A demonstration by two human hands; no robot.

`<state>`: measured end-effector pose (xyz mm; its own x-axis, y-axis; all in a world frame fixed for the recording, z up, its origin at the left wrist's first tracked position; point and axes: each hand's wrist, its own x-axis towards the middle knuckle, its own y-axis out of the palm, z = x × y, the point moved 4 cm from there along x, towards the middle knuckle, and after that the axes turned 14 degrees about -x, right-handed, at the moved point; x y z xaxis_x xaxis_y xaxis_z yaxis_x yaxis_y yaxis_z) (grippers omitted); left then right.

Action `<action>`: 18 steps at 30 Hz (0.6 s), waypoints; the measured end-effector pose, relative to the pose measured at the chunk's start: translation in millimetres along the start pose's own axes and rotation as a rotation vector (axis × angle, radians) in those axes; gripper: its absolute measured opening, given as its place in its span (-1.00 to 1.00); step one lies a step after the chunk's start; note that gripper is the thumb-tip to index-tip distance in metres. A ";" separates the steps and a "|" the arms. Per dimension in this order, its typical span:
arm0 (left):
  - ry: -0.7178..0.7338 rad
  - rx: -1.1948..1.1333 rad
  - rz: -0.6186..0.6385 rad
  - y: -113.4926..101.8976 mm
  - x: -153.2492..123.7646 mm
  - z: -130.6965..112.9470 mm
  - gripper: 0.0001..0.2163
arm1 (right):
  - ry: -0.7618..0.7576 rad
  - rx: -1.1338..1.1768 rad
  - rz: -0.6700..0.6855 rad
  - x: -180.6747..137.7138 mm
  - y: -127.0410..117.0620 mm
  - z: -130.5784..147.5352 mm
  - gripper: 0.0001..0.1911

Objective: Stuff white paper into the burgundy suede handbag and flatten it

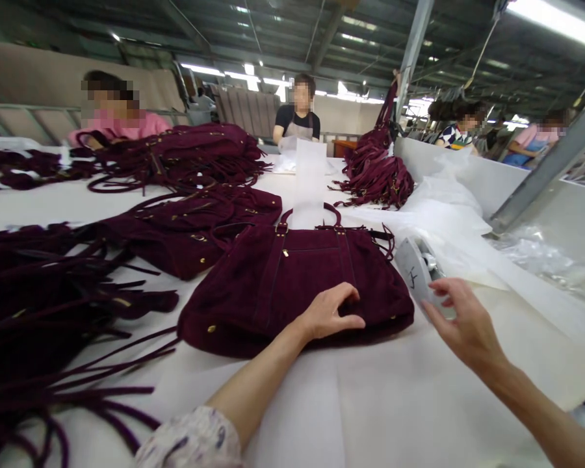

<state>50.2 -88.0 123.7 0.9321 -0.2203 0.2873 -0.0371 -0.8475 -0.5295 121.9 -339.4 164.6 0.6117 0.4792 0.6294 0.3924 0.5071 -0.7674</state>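
Observation:
A dark maroon handbag lies on the white table in front of me, its handles pointing away. White paper stands up between the handles. My left hand rests over the lower middle of the bag, thumb and fingers apart and nothing in them. To the right of the bag is a small white box with a dark mark on its side and small items inside that I cannot make out. My right hand is at the box's near edge, its fingers spread; whether it touches the box is unclear.
More maroon bags and a dark heap with long straps cover the left side. Maroon tasselled straps hang at the back right. Clear plastic lies by a metal post. Several people work around the table.

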 end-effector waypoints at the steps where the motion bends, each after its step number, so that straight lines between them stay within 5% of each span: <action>1: 0.029 0.023 0.032 -0.3 -0.6 -2.4 -0.60 | 0.070 0.012 0.045 -6.4 2.4 -6.3 -0.56; 4: 0.097 0.094 0.076 0.7 -0.3 -9.2 -0.54 | 0.141 0.074 0.236 -25.6 24.5 0.4 -0.12; 7: 0.081 0.102 0.037 1.3 -0.9 -10.7 -0.66 | 0.217 0.100 0.278 -30.2 47.7 21.4 0.17; 12: 0.070 0.009 -0.059 0.1 -3.3 -10.1 -0.78 | 0.260 0.182 0.179 -17.1 65.0 34.2 0.13; 15: 0.087 -0.058 -0.103 -1.8 -2.9 -8.9 -0.78 | 0.316 0.335 0.267 -17.7 70.2 22.3 0.12; 18: 0.069 -0.116 -0.189 -5.9 -2.4 -5.0 -0.81 | 0.544 0.641 0.349 -26.4 69.9 9.6 0.15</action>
<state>46.3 -84.9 130.1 0.8999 -0.0816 0.4283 0.0907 -0.9258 -0.3669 126.5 -309.7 95.5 0.9278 0.3582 0.1044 -0.2336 0.7757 -0.5862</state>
